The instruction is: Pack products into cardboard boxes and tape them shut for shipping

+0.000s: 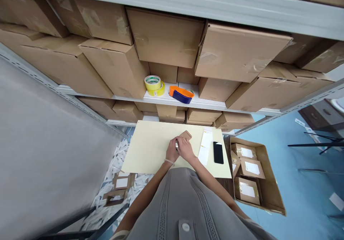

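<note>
- Left hand (172, 151) and right hand (185, 148) both curled in round a small shiny thing (177, 144) — roughly mid worktop (150, 137)
- Brown cardboard piece (186, 135) near it, one-to-two o'clock
- Phone (218, 153) — three o'clock

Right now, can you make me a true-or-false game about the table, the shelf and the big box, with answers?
The left hand and right hand meet around a small shiny thing. True.
The black phone lies on the left side of the table. False: the black phone lies on the right side.
Yellow tape rolls sit on the shelf. True.
White paper lies between the hands and the phone. True.
The big carton on the floor is shut. False: the big carton is open, with smaller boxes inside.
</note>
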`<state>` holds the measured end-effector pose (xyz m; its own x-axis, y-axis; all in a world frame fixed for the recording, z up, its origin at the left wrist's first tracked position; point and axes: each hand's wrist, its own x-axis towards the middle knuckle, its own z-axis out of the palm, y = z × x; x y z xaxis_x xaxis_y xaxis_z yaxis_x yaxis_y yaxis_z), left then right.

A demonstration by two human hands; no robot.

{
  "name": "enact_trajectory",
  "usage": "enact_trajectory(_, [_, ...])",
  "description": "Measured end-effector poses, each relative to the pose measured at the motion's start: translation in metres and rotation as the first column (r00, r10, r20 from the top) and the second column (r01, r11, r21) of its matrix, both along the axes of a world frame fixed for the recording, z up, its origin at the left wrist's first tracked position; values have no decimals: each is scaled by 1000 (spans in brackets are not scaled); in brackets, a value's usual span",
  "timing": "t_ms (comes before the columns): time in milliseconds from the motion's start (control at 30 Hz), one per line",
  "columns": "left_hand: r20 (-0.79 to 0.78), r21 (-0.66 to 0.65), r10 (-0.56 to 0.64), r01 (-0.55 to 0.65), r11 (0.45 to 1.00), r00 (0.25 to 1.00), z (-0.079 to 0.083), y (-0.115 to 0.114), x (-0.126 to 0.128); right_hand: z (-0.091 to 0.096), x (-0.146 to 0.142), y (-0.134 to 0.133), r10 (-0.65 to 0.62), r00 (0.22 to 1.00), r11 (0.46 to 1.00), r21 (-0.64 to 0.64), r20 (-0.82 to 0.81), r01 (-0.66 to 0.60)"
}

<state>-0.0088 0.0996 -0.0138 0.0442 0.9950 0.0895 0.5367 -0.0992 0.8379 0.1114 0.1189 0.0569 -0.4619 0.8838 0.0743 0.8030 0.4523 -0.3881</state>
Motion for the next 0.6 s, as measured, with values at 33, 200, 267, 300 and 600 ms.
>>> enact_trajectory(33, [-3,20,1,0,1000,1000,-2,1,1,-4,-3,0,-15,998,1000,-11,57,15])
enact_trajectory(200, [-44,63,-50,53,997,998,-8,5,2,-14,-15,8,10,955,998,-57,297,8])
enact_trajectory(267, [-53,39,-49,51,998,997,-7,6,3,-15,-22,13,35,939,997,-73,343,-10])
enact_trajectory(300, [-54,19,-42,43,999,998,-6,6,3,-14,-25,17,45,935,997,-79,351,-18])
enact_trajectory(600, [-54,-31,-14,13,999,998,6,5,-4,15,-9,34,199,943,977,-127,267,-171])
